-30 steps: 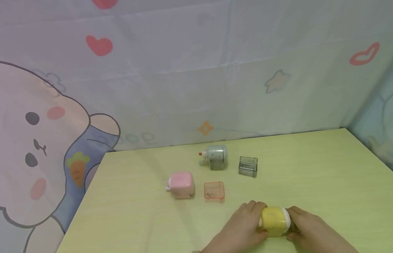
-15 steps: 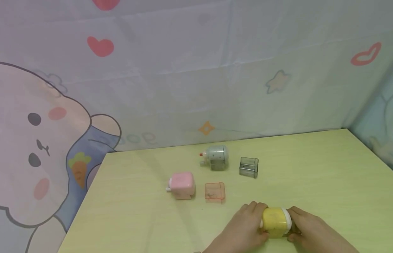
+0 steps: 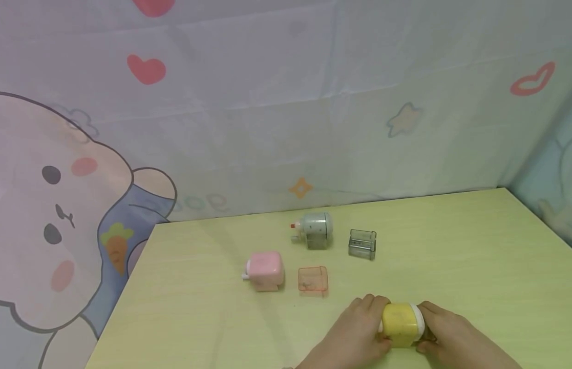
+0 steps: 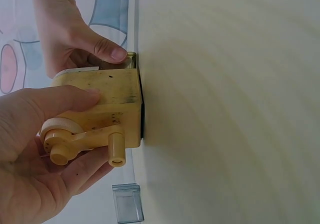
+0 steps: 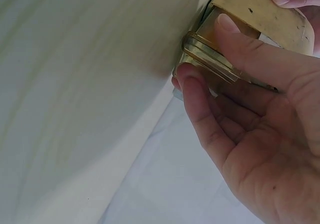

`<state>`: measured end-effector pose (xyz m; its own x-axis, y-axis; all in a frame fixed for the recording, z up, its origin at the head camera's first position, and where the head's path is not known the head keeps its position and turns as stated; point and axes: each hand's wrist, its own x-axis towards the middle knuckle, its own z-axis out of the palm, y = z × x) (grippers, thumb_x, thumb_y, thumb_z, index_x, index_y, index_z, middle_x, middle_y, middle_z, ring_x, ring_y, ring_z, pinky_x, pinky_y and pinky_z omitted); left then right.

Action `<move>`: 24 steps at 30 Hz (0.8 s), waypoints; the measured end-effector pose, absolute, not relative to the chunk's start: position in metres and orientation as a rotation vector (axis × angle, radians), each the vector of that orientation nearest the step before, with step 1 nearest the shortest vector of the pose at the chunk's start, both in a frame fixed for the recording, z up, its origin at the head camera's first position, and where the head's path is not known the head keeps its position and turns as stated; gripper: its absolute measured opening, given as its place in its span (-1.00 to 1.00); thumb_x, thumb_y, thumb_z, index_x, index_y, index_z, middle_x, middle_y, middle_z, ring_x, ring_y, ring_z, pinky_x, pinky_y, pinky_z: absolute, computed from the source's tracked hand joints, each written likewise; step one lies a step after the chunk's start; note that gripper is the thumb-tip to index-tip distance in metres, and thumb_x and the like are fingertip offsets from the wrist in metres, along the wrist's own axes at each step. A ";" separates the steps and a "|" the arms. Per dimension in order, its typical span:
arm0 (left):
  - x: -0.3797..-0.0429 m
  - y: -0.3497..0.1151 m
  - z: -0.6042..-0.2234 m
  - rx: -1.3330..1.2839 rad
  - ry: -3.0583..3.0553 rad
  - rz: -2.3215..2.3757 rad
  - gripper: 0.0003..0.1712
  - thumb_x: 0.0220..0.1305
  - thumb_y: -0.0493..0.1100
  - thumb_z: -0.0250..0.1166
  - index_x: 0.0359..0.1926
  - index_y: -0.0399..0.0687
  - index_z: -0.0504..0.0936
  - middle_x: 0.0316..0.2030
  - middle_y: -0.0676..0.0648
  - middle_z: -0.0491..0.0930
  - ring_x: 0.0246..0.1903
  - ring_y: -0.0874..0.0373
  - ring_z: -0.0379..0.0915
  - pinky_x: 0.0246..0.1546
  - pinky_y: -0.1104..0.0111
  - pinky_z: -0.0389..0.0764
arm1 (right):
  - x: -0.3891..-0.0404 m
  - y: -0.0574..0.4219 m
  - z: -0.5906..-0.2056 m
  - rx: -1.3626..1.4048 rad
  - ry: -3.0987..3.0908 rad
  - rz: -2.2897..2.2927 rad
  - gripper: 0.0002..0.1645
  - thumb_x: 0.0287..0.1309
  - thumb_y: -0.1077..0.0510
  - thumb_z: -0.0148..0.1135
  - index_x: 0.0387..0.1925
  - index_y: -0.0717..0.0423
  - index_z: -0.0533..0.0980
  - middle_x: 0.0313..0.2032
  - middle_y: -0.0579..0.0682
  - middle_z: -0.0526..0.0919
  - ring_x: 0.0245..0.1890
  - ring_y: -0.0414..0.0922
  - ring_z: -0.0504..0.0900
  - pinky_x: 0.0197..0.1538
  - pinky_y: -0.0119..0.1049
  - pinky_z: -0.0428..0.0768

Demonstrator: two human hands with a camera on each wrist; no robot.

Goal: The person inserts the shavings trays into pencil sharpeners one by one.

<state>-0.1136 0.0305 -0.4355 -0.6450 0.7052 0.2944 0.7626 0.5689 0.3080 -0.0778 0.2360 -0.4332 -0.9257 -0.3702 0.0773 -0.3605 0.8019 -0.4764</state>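
At the table's near right stands a yellow hand-crank pencil sharpener [image 3: 400, 324] with a white rim. My left hand [image 3: 355, 330] grips its crank end, thumb on the scuffed top; the crank [image 4: 87, 140] shows between thumb and fingers in the left wrist view. At the opposite end, my right hand [image 3: 453, 333] pinches the see-through yellow shavings drawer [image 5: 207, 59] between thumb and fingers. In the right wrist view part of this drawer sticks out of the sharpener body [image 5: 260, 11]; the fingers hide the rest.
A pink sharpener [image 3: 265, 269] stands left of centre, a see-through orange drawer [image 3: 313, 279] beside it. Farther back are a grey sharpener [image 3: 316, 229] and a see-through dark drawer [image 3: 362, 244]. A printed cloth [image 3: 267, 102] hangs behind the table [image 3: 175, 307].
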 end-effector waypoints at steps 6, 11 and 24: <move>-0.113 0.030 -0.435 -1.245 -2.669 -0.627 -0.38 -0.21 -0.10 0.43 -0.07 -0.03 0.36 -0.34 0.13 0.42 -0.43 0.38 0.20 -0.43 0.70 0.23 | -0.081 0.236 -0.433 -0.594 2.930 -0.795 -0.59 -0.27 0.19 0.38 -0.30 -0.06 0.43 -0.39 -0.27 0.45 -0.46 -0.36 0.38 -0.41 -0.31 0.52; -0.113 0.031 -0.435 -1.244 -2.671 -0.621 -0.39 -0.21 -0.10 0.43 -0.08 -0.03 0.37 -0.34 0.14 0.42 -0.43 0.38 0.20 -0.43 0.70 0.22 | -0.081 0.238 -0.435 -0.617 2.943 -0.810 -0.58 -0.30 0.26 0.36 -0.31 -0.07 0.42 -0.41 -0.28 0.43 -0.46 -0.35 0.37 -0.44 -0.33 0.49; -0.113 0.031 -0.436 -1.235 -2.687 -0.610 -0.38 -0.21 -0.09 0.44 -0.07 -0.02 0.37 -0.34 0.15 0.41 -0.43 0.39 0.20 -0.43 0.70 0.23 | -0.086 0.242 -0.436 -0.665 2.875 -0.841 -0.47 -0.37 0.36 0.29 -0.20 0.03 0.41 -0.33 -0.23 0.46 -0.40 -0.31 0.37 -0.38 -0.31 0.48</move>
